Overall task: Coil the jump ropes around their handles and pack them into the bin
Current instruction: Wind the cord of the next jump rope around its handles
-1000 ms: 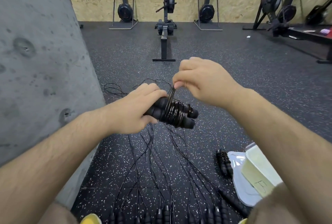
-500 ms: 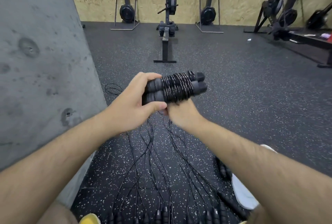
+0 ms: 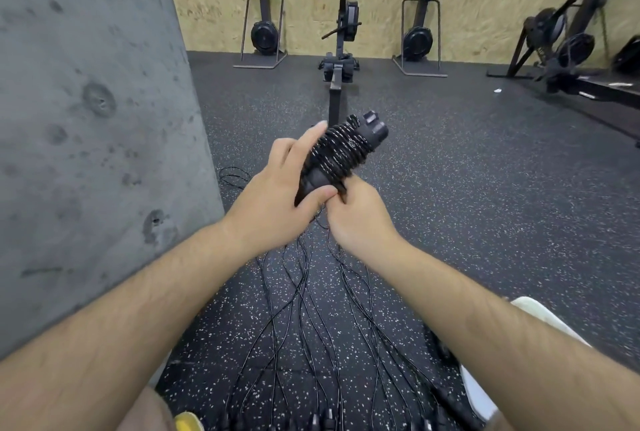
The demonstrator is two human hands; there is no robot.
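My left hand [image 3: 277, 195] grips the lower end of a pair of black jump-rope handles [image 3: 372, 129] held chest-high and tilted up to the right, with thin black rope coiled [image 3: 341, 150] tightly around their middle. My right hand [image 3: 356, 219] is just under the bundle, its fingers curled around the rope end at the bottom of the coil. Several loose jump ropes [image 3: 311, 309] lie stretched on the speckled floor below, their handles [image 3: 325, 420] at the bottom edge. The white bin [image 3: 478, 392] shows partly behind my right forearm.
A grey concrete wall [image 3: 86, 136] stands close on the left. A rowing machine [image 3: 341, 50] sits straight ahead, and more gym machines [image 3: 554, 43] line the plywood back wall. Black rubber floor [image 3: 485, 188] stretches to the right.
The bundle has tilted from level to pointing up and right. My right hand went from pulling rope above the handles to below them, holding the end by the coil.
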